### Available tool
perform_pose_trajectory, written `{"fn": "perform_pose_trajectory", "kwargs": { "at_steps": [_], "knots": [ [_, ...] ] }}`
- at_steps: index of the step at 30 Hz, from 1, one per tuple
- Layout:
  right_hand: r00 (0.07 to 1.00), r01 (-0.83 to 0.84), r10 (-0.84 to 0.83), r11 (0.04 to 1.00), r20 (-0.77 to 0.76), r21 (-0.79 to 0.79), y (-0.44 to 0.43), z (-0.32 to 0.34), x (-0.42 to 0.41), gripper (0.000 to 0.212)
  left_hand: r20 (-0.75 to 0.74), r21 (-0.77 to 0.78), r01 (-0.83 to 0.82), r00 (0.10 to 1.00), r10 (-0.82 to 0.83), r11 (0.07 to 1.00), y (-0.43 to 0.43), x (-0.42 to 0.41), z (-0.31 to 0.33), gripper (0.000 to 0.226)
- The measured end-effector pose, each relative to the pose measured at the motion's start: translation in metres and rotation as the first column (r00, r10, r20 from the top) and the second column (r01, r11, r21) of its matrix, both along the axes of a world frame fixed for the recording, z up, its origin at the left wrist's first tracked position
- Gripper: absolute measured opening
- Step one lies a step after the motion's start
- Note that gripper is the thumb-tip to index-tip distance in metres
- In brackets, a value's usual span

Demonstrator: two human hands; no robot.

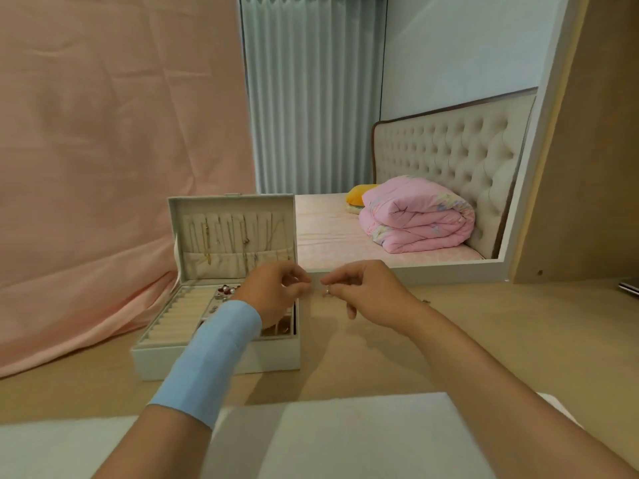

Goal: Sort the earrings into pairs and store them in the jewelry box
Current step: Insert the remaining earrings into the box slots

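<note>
Pink cloth [103, 150] fills the upper left of the frame; a mirror [449, 63] fills the upper right. The jewelry box [273, 357] stands left of centre on the table [518, 312], lid raised, with stored earrings [226, 290] in its compartments. Left hand [276, 292], over the box: fingers curled, contents indeterminable. Right hand [366, 292], at centre, pinches a small earring [326, 291].

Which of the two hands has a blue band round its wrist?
The left hand, the one nearer the open jewelry box. The right hand has a bare wrist and pinches a small silvery earring.
</note>
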State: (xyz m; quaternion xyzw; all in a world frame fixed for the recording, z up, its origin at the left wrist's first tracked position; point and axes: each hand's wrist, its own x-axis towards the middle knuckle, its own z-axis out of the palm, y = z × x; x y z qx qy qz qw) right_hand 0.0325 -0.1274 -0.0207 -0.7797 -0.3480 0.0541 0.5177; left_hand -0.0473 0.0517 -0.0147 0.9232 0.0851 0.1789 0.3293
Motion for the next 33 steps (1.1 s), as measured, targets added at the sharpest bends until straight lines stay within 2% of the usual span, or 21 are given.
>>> {"fn": "perform_pose_trajectory", "kwargs": {
  "at_steps": [6,9,13,21,29,33],
  "knots": [
    [0.998,-0.061,0.062,0.996,0.019,-0.071,0.038,-0.001,-0.025,0.017,0.051,-0.016,-0.048,0.998,0.048,0.999,0.05,-0.049,0.005,0.008],
    [0.996,-0.071,0.074,0.995,0.041,-0.071,0.058,0.001,-0.034,0.017,0.049,-0.032,-0.055,0.997,0.056,0.998,0.066,-0.057,0.001,0.011],
    [0.993,-0.073,0.085,0.986,0.079,-0.15,0.081,0.0,-0.042,0.018,0.033,-0.047,-0.073,0.997,0.075,0.996,0.078,-0.06,-0.001,0.009],
    [0.968,0.007,0.076,0.945,0.239,-0.328,0.094,-0.012,-0.049,0.011,-0.021,0.033,-0.066,0.998,0.067,0.997,0.086,-0.055,-0.009,0.007],
    [0.964,-0.015,0.115,0.923,0.238,-0.385,0.091,-0.016,-0.038,0.015,-0.056,0.125,-0.034,0.998,0.041,0.992,0.074,-0.046,-0.019,0.007],
    [0.96,0.007,0.1,0.925,0.263,-0.379,0.088,-0.014,-0.037,0.016,-0.14,0.165,-0.001,0.99,0.024,0.986,0.072,-0.046,-0.018,0.005]
  ]
}}
